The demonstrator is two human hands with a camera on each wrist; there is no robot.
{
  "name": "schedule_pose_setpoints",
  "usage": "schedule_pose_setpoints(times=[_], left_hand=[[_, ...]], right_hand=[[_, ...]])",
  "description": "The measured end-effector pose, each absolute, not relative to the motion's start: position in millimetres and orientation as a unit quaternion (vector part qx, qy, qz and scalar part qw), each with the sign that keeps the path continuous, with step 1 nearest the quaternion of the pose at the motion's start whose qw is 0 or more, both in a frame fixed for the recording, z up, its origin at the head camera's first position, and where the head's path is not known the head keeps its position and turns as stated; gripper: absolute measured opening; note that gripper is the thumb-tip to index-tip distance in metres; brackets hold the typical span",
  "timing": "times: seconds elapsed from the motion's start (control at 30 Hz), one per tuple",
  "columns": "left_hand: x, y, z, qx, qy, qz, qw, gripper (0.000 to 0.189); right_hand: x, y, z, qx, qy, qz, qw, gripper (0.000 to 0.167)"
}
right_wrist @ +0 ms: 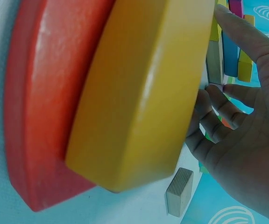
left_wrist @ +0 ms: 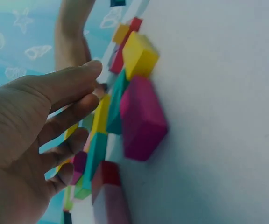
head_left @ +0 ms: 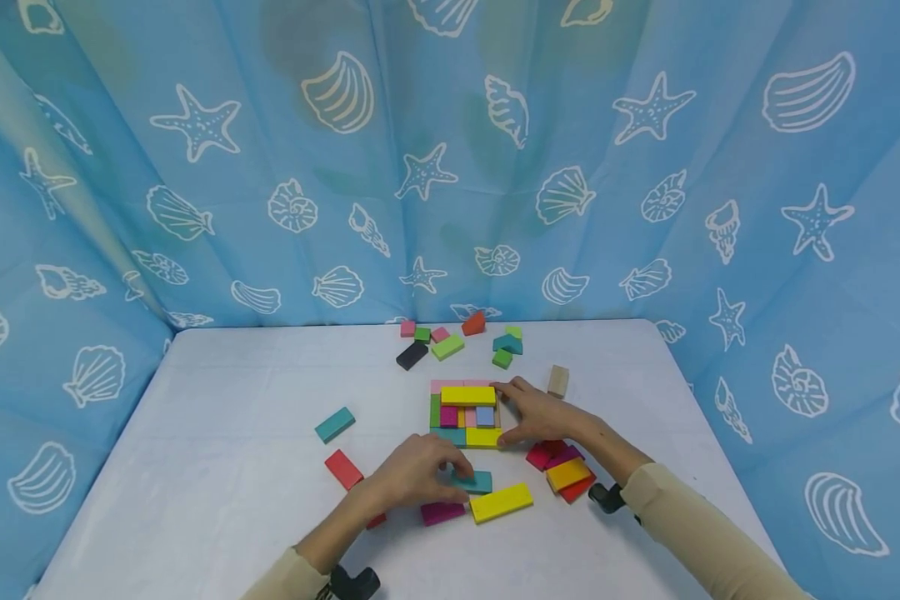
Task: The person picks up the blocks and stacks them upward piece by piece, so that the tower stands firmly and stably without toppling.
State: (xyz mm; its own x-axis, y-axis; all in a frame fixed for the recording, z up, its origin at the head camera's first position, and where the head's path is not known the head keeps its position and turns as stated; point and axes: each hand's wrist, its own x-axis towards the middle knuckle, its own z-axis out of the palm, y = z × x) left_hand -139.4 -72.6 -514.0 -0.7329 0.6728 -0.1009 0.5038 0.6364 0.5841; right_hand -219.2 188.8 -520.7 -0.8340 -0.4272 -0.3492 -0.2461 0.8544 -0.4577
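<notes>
A rectangular arrangement of wooden blocks stands mid-table, with pink blocks [head_left: 461, 384] along its far side. Its near side has a teal block [head_left: 448, 436] and a yellow block [head_left: 484, 437]. Another yellow block [head_left: 468, 396] lies on top, near the far side. My right hand [head_left: 537, 414] is at the arrangement's right end, thumb at the near corner and fingertips by the far corner. Nothing is held in my left hand [left_wrist: 27, 121], its fingers loosely bent. In the head view it hovers over a loose teal block [head_left: 482, 482] and a magenta block [head_left: 442, 513].
A long yellow block [head_left: 501, 503] lies in front. An orange-yellow block [right_wrist: 125, 107] rests on a red block [right_wrist: 46, 107] below my right wrist. At left are a teal block [head_left: 335, 425] and a red block [head_left: 343, 469]. Several small blocks, including a black one [head_left: 412, 356], lie behind.
</notes>
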Motion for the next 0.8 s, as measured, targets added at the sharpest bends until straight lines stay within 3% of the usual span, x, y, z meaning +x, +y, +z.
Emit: schedule_pose_setpoints(times=[0.4, 0.8], left_hand=[[-120, -66, -531, 0.36, 0.889, 0.234, 0.159, 0.036], [-112, -57, -534, 0.389, 0.907, 0.152, 0.057, 0.045]], right_hand=[[-217, 188, -521, -0.175, 0.939, -0.202, 0.217, 0.102], [-218, 188, -520, -0.176, 0.939, -0.203, 0.216, 0.102]])
